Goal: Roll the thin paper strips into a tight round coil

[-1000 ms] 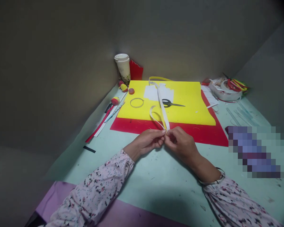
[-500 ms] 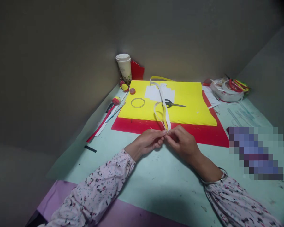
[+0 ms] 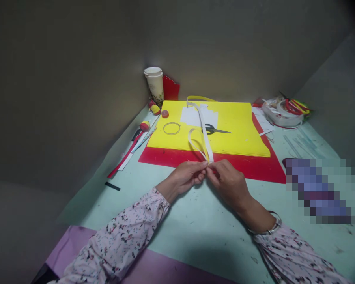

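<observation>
Between my two hands is a long, narrow paper strip [image 3: 205, 136], white on one face and yellow on the other. It bends into a small loop [image 3: 193, 140] close to my fingers, and its far end curls away over the yellow sheets. My left hand [image 3: 189, 175] pinches the strip's near end between thumb and finger. Right beside it, my right hand [image 3: 228, 181] is closed on the same spot with its fingertips together. The fingers hide how the ends meet. Black-handled scissors [image 3: 215, 129] lie just beyond the strip on the yellow sheets [image 3: 236, 146].
A red sheet [image 3: 263, 172] lies under the yellow stack, with white paper pieces [image 3: 191, 116] and a thin ring [image 3: 171, 128] on top. A lidded paper cup [image 3: 154, 85] stands back left. A filled plastic container [image 3: 284, 114] sits back right. A pixelated object [image 3: 316, 189] lies at right.
The strip's small loop has swung slightly left and opened wider. My right hand has turned a little, while my left stays nearly in place.
</observation>
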Tool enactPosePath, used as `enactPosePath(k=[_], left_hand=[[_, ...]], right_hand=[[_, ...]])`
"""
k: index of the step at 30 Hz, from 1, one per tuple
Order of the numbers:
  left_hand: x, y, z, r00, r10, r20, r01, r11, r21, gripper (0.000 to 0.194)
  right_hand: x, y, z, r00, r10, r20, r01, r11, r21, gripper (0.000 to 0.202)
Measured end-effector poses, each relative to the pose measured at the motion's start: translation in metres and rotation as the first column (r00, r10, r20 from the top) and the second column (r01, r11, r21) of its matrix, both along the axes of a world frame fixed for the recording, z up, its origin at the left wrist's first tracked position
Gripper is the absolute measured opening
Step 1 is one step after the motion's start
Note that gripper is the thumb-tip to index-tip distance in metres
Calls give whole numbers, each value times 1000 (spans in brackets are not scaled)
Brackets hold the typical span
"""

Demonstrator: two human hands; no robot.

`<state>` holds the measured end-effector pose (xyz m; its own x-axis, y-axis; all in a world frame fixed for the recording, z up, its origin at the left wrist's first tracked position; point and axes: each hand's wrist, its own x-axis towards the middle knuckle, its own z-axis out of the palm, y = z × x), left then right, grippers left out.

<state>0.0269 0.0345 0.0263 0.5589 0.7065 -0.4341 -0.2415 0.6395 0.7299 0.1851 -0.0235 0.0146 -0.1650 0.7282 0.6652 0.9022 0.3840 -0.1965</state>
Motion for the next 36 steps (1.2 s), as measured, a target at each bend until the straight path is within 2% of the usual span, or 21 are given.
enactPosePath(k=[22, 30, 36], left_hand=[[-3, 1, -2, 999, -48, 12, 47, 999, 12, 29], [-5, 3, -4, 996, -85, 11, 85, 996, 2, 29], [-4, 2, -2, 997, -78, -14, 78, 997, 15, 28]], right_hand=[[1, 3, -3, 1000, 8, -30, -8, 1000, 6, 12], [5, 4, -5, 990, 65, -128, -73, 996, -58, 9], [3, 3, -3, 981, 58, -184, -73, 994, -76, 8]])
